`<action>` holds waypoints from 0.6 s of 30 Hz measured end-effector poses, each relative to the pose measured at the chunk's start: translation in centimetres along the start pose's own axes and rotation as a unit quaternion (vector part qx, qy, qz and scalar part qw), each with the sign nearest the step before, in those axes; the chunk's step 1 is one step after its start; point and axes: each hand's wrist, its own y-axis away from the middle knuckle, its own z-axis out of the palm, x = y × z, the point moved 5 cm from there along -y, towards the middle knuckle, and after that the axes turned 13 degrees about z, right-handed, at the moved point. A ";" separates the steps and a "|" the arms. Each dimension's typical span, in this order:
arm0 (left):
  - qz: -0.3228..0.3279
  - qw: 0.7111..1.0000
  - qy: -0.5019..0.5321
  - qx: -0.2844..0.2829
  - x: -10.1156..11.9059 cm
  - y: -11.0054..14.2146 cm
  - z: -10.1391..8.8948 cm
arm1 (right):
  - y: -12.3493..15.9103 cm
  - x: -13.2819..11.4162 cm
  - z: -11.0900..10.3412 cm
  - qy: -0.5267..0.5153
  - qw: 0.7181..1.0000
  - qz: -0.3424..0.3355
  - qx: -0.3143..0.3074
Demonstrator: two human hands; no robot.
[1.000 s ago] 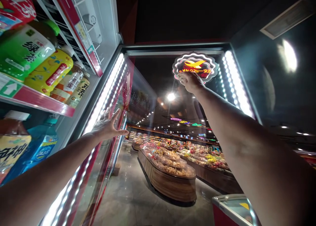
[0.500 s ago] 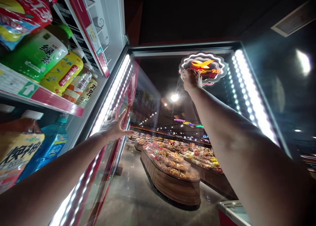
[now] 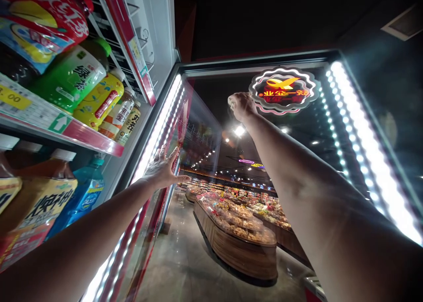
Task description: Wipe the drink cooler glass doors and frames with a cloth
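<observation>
My left hand (image 3: 163, 170) is open, its fingers spread, at the lit hinge-side edge of a glass door (image 3: 211, 88). My right hand (image 3: 243, 106) is raised high against the upper glass, fingers curled closed, just left of a glowing scalloped sign (image 3: 286, 90). What the curled fingers hold, if anything, cannot be made out. LED strips (image 3: 360, 126) run down the door frame's sides. The door stands swung away from the cooler shelves.
At left, cooler shelves hold a green tea bottle (image 3: 77, 75), a yellow drink bottle (image 3: 102, 99), a blue bottle (image 3: 81, 196) and other drinks. A red-edged shelf rail (image 3: 95, 141) juts out. Through the glass, a wooden display island (image 3: 243, 253) stands on the floor.
My right hand has slid left across the glass, from the sign's lower left to beside it. The whole view has shifted slightly, and my left hand keeps its place at the door edge.
</observation>
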 end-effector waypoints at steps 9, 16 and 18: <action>-0.005 1.000 0.008 -0.012 0.3 0.0 -0.2 | -0.3 -1.7 1.2 -0.027 0.994 0.081 0.062; 0.012 1.000 0.007 0.004 0.5 0.1 -0.2 | -0.6 -4.2 2.2 -0.026 0.999 0.005 0.017; 0.015 1.000 0.011 0.006 0.6 0.1 -0.3 | -0.8 -4.0 2.2 -0.021 0.998 0.046 0.047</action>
